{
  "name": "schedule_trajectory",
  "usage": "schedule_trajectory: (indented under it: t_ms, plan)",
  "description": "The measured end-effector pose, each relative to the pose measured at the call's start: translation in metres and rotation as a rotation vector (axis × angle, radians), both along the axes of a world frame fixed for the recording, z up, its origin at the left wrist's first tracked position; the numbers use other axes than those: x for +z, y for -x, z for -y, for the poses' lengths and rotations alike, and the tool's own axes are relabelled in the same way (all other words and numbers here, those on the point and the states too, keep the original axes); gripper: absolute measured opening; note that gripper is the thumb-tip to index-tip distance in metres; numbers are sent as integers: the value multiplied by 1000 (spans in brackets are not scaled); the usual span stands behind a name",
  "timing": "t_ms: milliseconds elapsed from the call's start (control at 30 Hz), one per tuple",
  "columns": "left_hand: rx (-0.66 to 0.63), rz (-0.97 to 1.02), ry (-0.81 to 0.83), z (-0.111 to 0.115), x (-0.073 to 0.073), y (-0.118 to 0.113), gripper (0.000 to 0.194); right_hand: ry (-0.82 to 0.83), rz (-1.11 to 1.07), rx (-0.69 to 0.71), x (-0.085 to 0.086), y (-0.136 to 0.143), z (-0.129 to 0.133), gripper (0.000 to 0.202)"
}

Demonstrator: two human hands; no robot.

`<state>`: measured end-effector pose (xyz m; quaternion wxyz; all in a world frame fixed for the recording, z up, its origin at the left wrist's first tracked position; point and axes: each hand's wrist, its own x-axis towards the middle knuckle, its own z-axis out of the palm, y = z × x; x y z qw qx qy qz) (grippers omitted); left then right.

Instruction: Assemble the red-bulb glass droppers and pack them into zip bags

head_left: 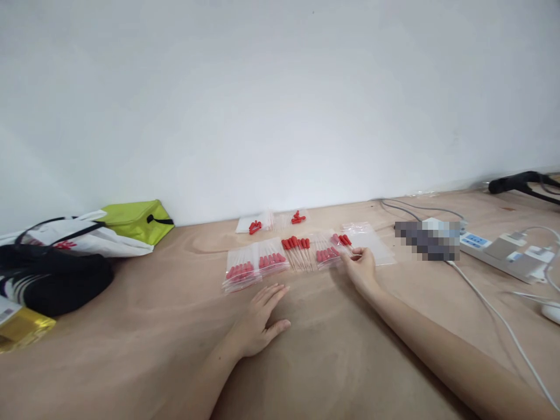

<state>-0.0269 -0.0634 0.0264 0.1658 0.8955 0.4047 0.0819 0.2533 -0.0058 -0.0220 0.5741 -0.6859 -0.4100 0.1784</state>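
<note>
My left hand (262,324) lies open on the table with its fingers spread, just below the filled bags. My right hand (361,269) pinches at a few red-tipped thin sticks (345,240); their lower ends are hidden by my fingers. Against it on the left is a clear zip bag (326,251) with red-tipped sticks inside. Loose red-tipped sticks (298,252) lie fanned in the middle. Further left are two more filled zip bags, one bag (272,259) beside the other bag (240,271). A flat clear bag (371,245) lies just beyond my right hand.
Small red pieces (255,226) and more red pieces (298,217) lie on clear bags near the wall. At left stand a green bag (135,221), a white plastic bag (83,236) and a black item (52,280). A power strip (499,259) with cables lies right.
</note>
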Motion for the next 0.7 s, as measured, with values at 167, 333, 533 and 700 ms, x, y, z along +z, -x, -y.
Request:
schedule_trajectory:
  t_ms: [167,333,533,700]
  plan:
    - [3,-5,6,-1,-1,0,55,349,500,-211,21,-52,-3,32]
    - [4,1,12,-1,-1,0,53,616,660,-166,19,-82,-10,40]
    - [-1,11,3,-2,-3,1,51,567,659,-214,20,-83,-7,26]
    - [-8,39,-10,-3,-7,3,52,287,726,-243,50,-52,11,24]
